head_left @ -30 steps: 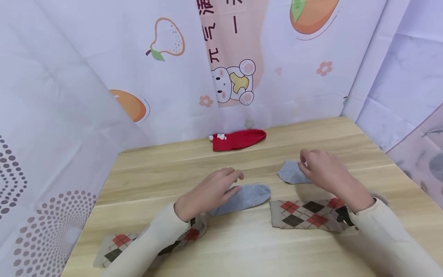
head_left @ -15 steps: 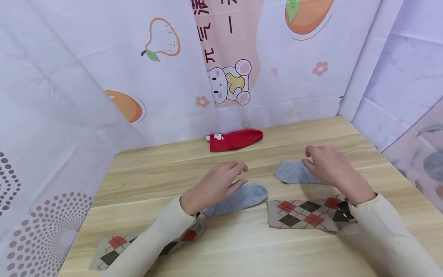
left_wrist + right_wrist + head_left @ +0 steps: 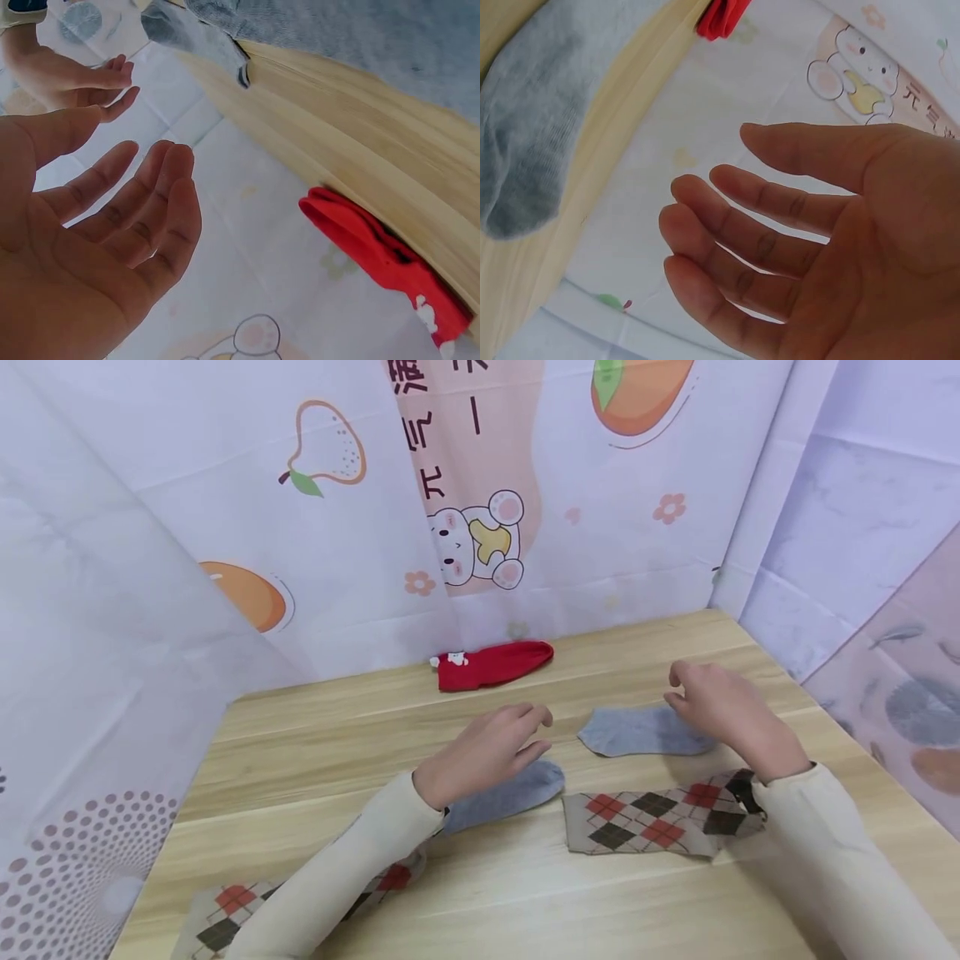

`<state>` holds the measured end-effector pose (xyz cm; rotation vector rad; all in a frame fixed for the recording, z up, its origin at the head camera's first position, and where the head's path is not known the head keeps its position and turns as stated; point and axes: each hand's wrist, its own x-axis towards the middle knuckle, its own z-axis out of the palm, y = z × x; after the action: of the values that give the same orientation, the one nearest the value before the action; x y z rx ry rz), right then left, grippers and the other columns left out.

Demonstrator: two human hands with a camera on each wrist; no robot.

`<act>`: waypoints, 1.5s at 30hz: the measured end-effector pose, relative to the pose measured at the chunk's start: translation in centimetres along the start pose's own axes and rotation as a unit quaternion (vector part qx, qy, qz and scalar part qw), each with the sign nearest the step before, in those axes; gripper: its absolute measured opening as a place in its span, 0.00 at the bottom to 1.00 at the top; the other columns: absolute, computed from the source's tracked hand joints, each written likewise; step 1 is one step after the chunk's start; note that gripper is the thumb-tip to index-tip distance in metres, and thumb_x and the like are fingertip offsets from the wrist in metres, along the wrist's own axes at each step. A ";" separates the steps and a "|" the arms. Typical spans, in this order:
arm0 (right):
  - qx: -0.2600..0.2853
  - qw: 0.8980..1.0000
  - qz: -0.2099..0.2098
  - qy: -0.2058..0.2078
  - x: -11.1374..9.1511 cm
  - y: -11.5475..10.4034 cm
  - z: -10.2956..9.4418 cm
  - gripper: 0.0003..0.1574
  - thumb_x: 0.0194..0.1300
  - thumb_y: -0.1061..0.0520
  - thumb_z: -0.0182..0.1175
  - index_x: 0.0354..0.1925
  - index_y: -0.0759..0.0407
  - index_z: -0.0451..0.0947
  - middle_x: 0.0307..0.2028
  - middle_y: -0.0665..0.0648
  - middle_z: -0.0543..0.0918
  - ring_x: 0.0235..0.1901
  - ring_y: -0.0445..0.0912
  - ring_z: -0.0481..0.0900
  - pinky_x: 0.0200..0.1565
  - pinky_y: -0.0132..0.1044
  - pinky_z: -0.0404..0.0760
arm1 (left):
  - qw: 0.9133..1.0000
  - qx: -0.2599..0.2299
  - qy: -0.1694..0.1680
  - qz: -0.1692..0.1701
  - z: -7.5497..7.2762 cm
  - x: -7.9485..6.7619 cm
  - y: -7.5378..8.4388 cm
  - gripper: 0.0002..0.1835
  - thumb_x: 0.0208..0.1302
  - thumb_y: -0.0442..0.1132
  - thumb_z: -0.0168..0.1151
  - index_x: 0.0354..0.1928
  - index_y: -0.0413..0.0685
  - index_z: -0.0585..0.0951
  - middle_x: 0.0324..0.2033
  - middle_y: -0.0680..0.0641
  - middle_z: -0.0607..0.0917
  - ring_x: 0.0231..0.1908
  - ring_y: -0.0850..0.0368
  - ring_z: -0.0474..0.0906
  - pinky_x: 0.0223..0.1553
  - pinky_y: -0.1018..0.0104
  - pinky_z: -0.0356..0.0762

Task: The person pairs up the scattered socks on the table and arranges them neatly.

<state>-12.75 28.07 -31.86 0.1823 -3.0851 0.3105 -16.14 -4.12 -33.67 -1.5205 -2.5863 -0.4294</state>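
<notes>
My left hand [image 3: 487, 752] hovers above a grey-blue ankle sock [image 3: 510, 795], its fingers loosely bent and holding nothing; the palm shows bare in the left wrist view. Over the right end of a second grey-blue sock [image 3: 633, 732] is my right hand [image 3: 731, 714], relaxed and with nothing in its fingers. Nearer the front, an argyle sock [image 3: 637, 822] in beige, red and black lies flat, partly behind my right wrist. Another argyle sock [image 3: 232, 910] is at the front left, mostly hidden beneath my left sleeve.
A red sock [image 3: 495, 666] with a small white figure lies at the back of the wooden table [image 3: 480, 893]. Printed curtains [image 3: 315, 577] rise behind the table and along its sides.
My head view has shifted a little to the right. The left hand has moved slightly up and right, the right hand slightly away from the socks. The socks lie as before.
</notes>
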 end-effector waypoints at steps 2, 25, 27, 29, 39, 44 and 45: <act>0.001 1.000 0.009 -0.004 0.0 0.4 0.0 0.17 0.67 0.58 0.59 0.47 0.71 0.75 0.36 0.67 0.84 0.32 0.59 0.82 0.31 0.57 0.77 | 1.000 -0.006 -0.006 0.003 0.3 0.7 0.0 0.13 0.71 0.44 0.61 0.53 0.47 0.78 0.42 0.52 0.83 0.36 0.62 0.77 0.38 0.70 0.77; 0.015 0.997 0.039 -0.060 0.4 4.3 0.5 0.21 0.65 0.60 0.60 0.52 0.74 0.74 0.49 0.78 0.79 0.43 0.67 0.80 0.42 0.62 0.77 | 0.997 -0.048 -0.056 -0.019 3.9 6.8 -1.8 0.14 0.73 0.44 0.58 0.53 0.45 0.78 0.42 0.48 0.82 0.33 0.61 0.74 0.36 0.70 0.74; 0.019 0.996 0.043 -0.070 0.5 4.4 0.6 0.22 0.65 0.60 0.60 0.52 0.74 0.73 0.50 0.78 0.78 0.42 0.65 0.80 0.42 0.61 0.77 | 0.997 -0.046 -0.061 -0.022 4.2 7.3 -1.9 0.14 0.73 0.44 0.58 0.54 0.45 0.78 0.43 0.48 0.82 0.35 0.61 0.74 0.37 0.70 0.74; 0.024 0.995 0.045 -0.081 0.5 4.4 0.7 0.23 0.65 0.59 0.59 0.53 0.74 0.73 0.52 0.78 0.78 0.44 0.66 0.80 0.42 0.62 0.76 | 0.996 -0.044 -0.068 -0.025 4.4 7.7 -2.0 0.15 0.73 0.44 0.58 0.54 0.45 0.78 0.44 0.48 0.83 0.35 0.61 0.74 0.38 0.70 0.74; 0.019 0.994 0.051 -0.092 0.8 4.8 1.4 0.21 0.65 0.58 0.60 0.50 0.74 0.74 0.49 0.76 0.79 0.45 0.68 0.79 0.43 0.62 0.76 | 0.994 -0.047 -0.101 -0.022 5.6 9.7 -1.9 0.18 0.73 0.44 0.58 0.58 0.42 0.76 0.49 0.46 0.82 0.42 0.61 0.76 0.44 0.70 0.76; 0.007 0.994 0.057 -0.093 1.0 5.1 1.8 0.16 0.63 0.59 0.60 0.44 0.72 0.77 0.42 0.71 0.82 0.39 0.63 0.80 0.39 0.59 0.78 | 0.992 -0.049 -0.110 -0.021 6.7 10.8 -1.9 0.19 0.74 0.43 0.56 0.60 0.40 0.76 0.52 0.45 0.82 0.45 0.60 0.77 0.47 0.70 0.76; 0.009 0.994 0.058 -0.096 1.0 5.1 1.8 0.15 0.62 0.59 0.60 0.43 0.71 0.78 0.41 0.69 0.82 0.37 0.61 0.80 0.38 0.57 0.78 | 0.992 -0.047 -0.111 -0.020 6.9 10.9 -2.0 0.19 0.74 0.43 0.56 0.60 0.40 0.76 0.52 0.45 0.82 0.45 0.60 0.77 0.47 0.69 0.76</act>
<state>-14.38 32.53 -34.59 0.0352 -3.2922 0.3434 -22.89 6.20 -38.06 -1.6363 -2.8056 -0.4124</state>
